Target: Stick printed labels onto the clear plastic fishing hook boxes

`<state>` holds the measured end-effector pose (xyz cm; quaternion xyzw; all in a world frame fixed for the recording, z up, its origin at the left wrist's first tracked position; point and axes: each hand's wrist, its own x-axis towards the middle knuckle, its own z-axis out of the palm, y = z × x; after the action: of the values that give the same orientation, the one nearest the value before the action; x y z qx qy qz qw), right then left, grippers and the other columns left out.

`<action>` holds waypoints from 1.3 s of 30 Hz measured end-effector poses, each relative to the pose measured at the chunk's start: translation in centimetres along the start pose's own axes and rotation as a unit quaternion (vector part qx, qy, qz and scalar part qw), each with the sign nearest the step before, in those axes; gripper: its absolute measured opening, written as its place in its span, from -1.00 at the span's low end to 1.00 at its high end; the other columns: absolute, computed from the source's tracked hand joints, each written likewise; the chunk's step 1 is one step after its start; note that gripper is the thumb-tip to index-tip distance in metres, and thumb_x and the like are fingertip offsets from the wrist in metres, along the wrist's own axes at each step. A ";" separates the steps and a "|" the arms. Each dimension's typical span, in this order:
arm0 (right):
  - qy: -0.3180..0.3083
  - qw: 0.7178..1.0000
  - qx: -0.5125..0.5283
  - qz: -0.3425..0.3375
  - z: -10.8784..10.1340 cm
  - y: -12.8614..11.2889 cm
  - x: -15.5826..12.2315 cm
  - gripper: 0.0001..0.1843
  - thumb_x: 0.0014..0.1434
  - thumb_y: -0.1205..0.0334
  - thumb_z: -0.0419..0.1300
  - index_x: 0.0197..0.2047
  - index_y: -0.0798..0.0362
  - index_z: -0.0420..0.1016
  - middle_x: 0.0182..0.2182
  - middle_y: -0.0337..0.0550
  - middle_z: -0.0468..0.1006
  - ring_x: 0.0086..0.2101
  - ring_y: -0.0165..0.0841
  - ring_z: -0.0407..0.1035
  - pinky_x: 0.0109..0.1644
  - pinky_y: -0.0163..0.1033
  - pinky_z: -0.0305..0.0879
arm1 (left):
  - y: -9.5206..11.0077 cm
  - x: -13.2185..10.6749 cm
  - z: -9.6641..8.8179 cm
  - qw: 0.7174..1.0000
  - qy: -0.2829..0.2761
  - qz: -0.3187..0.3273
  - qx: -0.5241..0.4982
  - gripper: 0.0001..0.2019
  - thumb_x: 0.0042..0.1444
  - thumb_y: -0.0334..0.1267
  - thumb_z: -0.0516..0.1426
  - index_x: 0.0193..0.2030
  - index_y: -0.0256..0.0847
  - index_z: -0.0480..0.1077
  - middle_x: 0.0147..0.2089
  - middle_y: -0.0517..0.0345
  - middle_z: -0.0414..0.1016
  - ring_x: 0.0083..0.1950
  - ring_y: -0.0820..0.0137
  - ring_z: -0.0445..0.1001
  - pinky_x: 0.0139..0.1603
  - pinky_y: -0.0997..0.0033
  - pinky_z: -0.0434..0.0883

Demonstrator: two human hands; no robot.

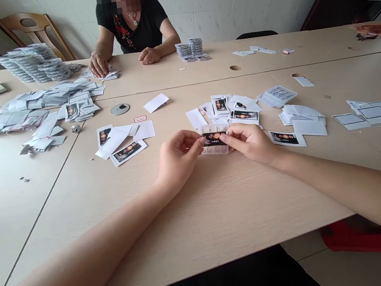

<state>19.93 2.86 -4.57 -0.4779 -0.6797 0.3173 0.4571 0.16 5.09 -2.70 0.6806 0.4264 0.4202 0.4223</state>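
A small clear fishhook pack (217,149) with a black printed label is held flat just above the table, curved hooks showing through its lower part. My left hand (181,156) pinches its left edge between thumb and fingers. On the right edge, my right hand (250,142) grips with the thumb on top; its other fingers are partly hidden. Just behind the pack lie loose printed cards (244,116), some black-faced and some plain white. Another black-faced card (287,139) rests by my right wrist. More cards (129,152) are spread to the left of my left hand.
Across the table (189,229) sits a person (138,31) with a hand on small packets. Stacked packets (33,63) and a long heap of white packets (35,109) fill the far left. White cards (305,118) and black-outlined cards (375,110) lie right. A metal disc (120,109) sits left of centre.
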 end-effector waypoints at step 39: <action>0.053 0.984 -0.172 -0.013 0.3 -2.7 -0.5 -0.59 0.19 0.16 0.12 -0.63 0.06 0.10 -0.72 -0.35 0.08 -0.63 -0.51 -0.01 -0.56 -0.31 -0.09 | 1.2 -0.9 1.4 0.994 0.066 0.034 0.080 -0.83 0.09 -0.23 0.11 -0.45 -0.21 0.25 -0.40 0.16 0.40 -0.40 0.47 0.35 -0.38 0.45 0.32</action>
<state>18.71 1.49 -2.52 -0.5567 -0.7051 0.1641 0.4074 1.50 3.64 -2.21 0.6971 0.4624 0.4431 0.3225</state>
